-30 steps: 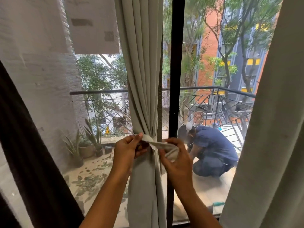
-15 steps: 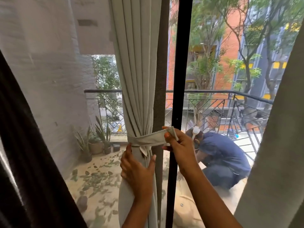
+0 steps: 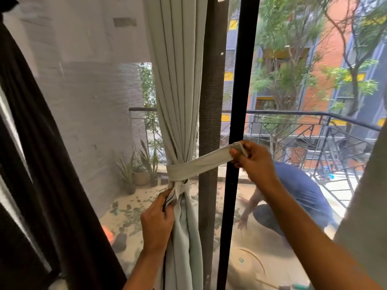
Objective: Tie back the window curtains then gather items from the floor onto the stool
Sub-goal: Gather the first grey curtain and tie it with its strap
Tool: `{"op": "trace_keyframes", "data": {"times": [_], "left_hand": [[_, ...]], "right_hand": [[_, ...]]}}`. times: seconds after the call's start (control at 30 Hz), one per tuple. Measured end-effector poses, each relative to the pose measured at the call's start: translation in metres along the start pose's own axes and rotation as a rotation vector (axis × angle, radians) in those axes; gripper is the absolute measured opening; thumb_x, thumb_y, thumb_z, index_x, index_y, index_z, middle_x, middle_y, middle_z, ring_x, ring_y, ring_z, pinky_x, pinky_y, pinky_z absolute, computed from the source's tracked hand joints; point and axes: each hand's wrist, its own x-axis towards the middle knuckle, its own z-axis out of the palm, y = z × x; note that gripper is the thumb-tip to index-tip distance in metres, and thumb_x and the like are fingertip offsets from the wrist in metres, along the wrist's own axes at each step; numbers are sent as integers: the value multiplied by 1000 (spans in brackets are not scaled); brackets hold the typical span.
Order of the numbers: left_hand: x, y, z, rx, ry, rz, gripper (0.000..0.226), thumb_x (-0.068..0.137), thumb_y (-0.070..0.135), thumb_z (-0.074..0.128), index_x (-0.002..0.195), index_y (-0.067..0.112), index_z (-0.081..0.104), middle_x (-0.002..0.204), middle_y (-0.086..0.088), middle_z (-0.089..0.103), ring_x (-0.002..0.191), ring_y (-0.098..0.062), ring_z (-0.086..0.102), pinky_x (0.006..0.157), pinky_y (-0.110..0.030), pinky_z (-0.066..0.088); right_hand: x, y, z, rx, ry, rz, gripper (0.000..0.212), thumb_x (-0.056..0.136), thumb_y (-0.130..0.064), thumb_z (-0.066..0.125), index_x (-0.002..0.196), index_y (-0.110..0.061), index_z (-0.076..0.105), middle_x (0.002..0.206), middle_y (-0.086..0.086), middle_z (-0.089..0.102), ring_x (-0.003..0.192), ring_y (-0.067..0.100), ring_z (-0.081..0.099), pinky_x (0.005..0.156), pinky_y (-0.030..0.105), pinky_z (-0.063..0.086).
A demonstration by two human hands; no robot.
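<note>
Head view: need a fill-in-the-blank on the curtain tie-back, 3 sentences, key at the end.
1. The right hand pulls the free end of the fabric tie out to the ____ of the curtain.
2. The left hand grips the curtain just ____ the wrapped band.
3. The pulled end of the tie crosses in front of the ____ window frame bar.

Missing words: right; below; black

Curtain [image 3: 178,84] gathered left of window frame [image 3: 236,122], tie-back [image 3: 201,164] wrapped around it. Left hand [image 3: 157,222] below the wrap, right hand [image 3: 255,162] at the band's end, right of frame.
</note>
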Motion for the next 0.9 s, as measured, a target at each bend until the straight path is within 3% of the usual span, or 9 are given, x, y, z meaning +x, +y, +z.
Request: {"op": "trace_keyframes", "data": {"times": [0.13,0.23,0.3,0.37,0.47,0.6,0.73,0.83,0.9], "left_hand": [[7,-6,-10,-67,-99,37,29,85,16,56,109,11,70,84,3,73,71,-4,62,63,-5,42],[6,-2,-11,-223,-137,-52,26,85,17,57,108,17,70,87,9,73,76,-3,66,66,-22,52],[4,1,-16,-343,-160,-117,24,84,17,60,104,24,71,90,14,73,84,-4,68,72,-21,52],[4,3,-25,-394,-181,-133,30,85,6,64,98,33,70,90,14,72,86,-6,68,74,-18,51],[4,3,-33,-393,-186,-148,43,85,-6,63,94,36,68,87,14,72,83,-5,67,72,-15,50],[0,-4,-37,-407,-178,-196,29,86,-4,62,100,21,68,90,8,72,86,-7,67,74,-19,52],[0,-8,-42,-453,-152,-241,25,82,12,61,101,27,68,92,9,72,87,-7,67,76,-20,53],[1,-10,-46,-488,-166,-247,31,80,14,60,95,40,68,92,10,72,89,-9,68,78,-18,52],[2,-14,-48,-516,-173,-267,30,79,15,61,95,38,68,95,10,73,91,-10,68,80,-19,51]], "right_hand": [[22,21,-14,164,160,82,4,87,-9,64,88,-13,65,82,14,67,64,14,67,57,26,57],[16,45,26,140,242,193,16,86,-16,66,76,-27,62,83,6,62,78,27,65,64,34,54],[11,52,54,-47,229,177,4,85,-23,68,84,-20,70,93,6,55,87,27,58,71,29,44],[12,48,75,-175,231,143,17,84,-27,68,95,-15,73,93,4,51,87,23,55,71,26,38],[12,24,101,-170,178,128,19,84,-25,67,102,-18,69,90,0,60,82,17,58,74,34,48],[-5,-5,127,1,54,152,32,80,-21,72,98,-29,47,79,-6,62,73,14,64,70,40,55],[-46,-25,135,280,-55,155,8,91,-14,56,95,-19,62,88,-7,67,75,-4,61,73,21,49],[-74,-23,144,668,-196,151,27,93,-43,49,115,-29,58,112,-3,66,103,8,62,90,29,48],[-85,-16,152,707,-281,11,52,85,-59,51,129,-33,44,127,-5,58,117,9,56,94,24,47]]}}
